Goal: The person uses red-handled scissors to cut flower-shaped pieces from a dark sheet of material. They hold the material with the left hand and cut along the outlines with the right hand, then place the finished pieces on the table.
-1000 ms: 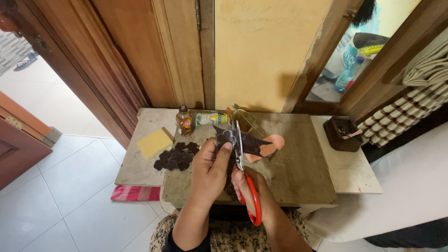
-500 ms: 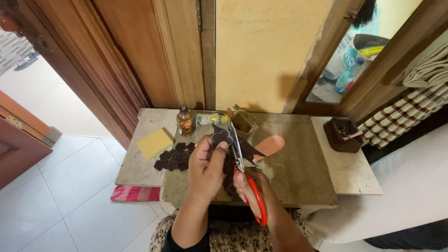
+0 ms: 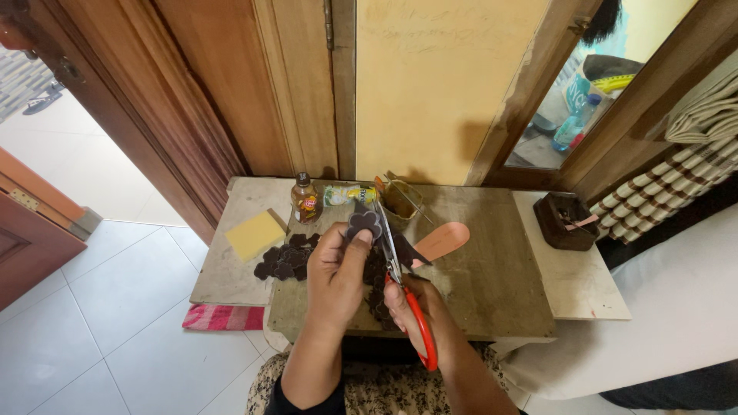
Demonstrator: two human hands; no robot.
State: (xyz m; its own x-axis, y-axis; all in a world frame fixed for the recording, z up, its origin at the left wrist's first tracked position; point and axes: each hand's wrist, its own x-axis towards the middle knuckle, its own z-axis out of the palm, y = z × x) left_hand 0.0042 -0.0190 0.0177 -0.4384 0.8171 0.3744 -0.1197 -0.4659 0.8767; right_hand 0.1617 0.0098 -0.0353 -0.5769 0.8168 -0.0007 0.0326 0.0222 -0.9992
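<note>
Scissors bite into a dark flower-shaped cutout above a low wooden table.

Since 0.5 s ago the left hand has lifted the cutout higher; fingers pinch it. The right hand, closed through orange handles, holds the scissors, blades pointing away toward the yellow wall. White tiled floor lies left of the table.

1. The left hand is raised in front of the body, fingers curled, thumb and fingertips pinched together.
2. The right hand sits just beside it, lower, fingers closed in a grip.
</note>
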